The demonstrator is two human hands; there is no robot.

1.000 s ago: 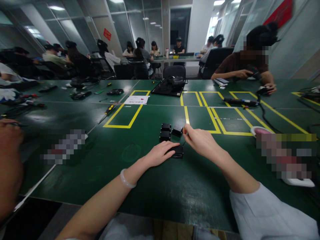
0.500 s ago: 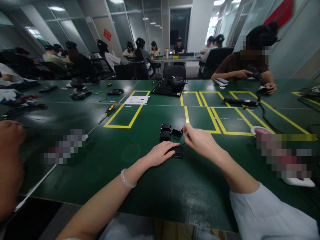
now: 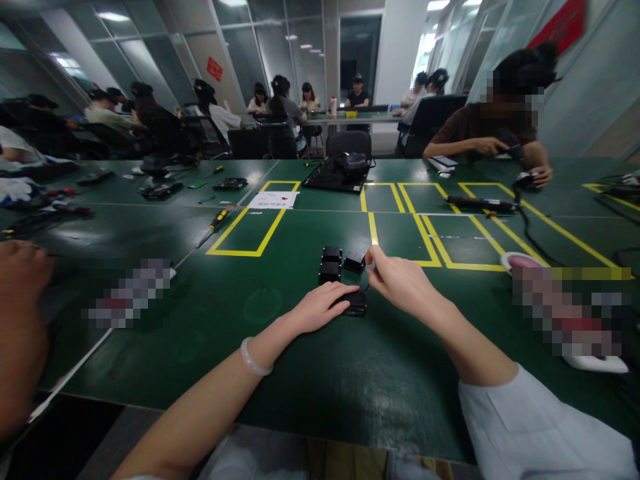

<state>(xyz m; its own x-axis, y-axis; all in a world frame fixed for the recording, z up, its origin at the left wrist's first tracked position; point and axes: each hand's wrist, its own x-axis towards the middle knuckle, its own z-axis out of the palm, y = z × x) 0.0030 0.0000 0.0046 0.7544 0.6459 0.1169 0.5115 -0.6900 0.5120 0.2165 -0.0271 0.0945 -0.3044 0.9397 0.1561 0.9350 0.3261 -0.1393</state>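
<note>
A small black box (image 3: 357,304) lies on the green table, partly covered by my left hand (image 3: 320,308). My left thumb and fingers hold it from the left side, the index finger stretched along its far edge. Just right of it, my right hand (image 3: 395,275) is closed, thumb and fingers pinched around a thin dark rod-like tool (image 3: 367,288) that slopes down to the box's far right corner. Its exact kind and tip are too small to make out. Beyond my hands sit more small black boxes: two in a column (image 3: 331,262) and a tilted one (image 3: 355,261) beside my right fingertips.
Yellow tape outlines (image 3: 235,253) mark the table. A yellow-black screwdriver (image 3: 216,225) lies left, a black laptop-like slab (image 3: 335,175) at the back, and a blurred-out object on a white base (image 3: 597,363) at right. Another person's arm (image 3: 23,320) rests at far left; a co-worker (image 3: 480,133) sits opposite.
Both hands and the boxes stay practically in place. Across the table, the co-worker's hands have shifted slightly.
</note>
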